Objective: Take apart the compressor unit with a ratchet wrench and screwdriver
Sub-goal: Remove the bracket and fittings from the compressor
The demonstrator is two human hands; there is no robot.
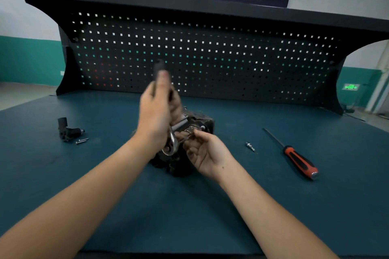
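The dark compressor unit (pixel 200 124) sits in the middle of the blue-green bench, largely hidden behind my hands. My left hand (pixel 155 111) grips the ratchet wrench (pixel 171 139) by its black handle, which points up and away and is blurred. The wrench's shiny head rests on the near side of the unit. My right hand (pixel 207 151) is at the unit's right front, its fingertips pinching a small metal part beside the wrench head. The screwdriver (pixel 294 156), with a red and black handle, lies on the bench to the right, untouched.
A removed black part (pixel 67 130) lies at the left with two loose screws (pixel 82 141) beside it. A small metal fitting (pixel 250 146) lies between the unit and the screwdriver. A black pegboard (pixel 200 59) closes off the back of the bench.
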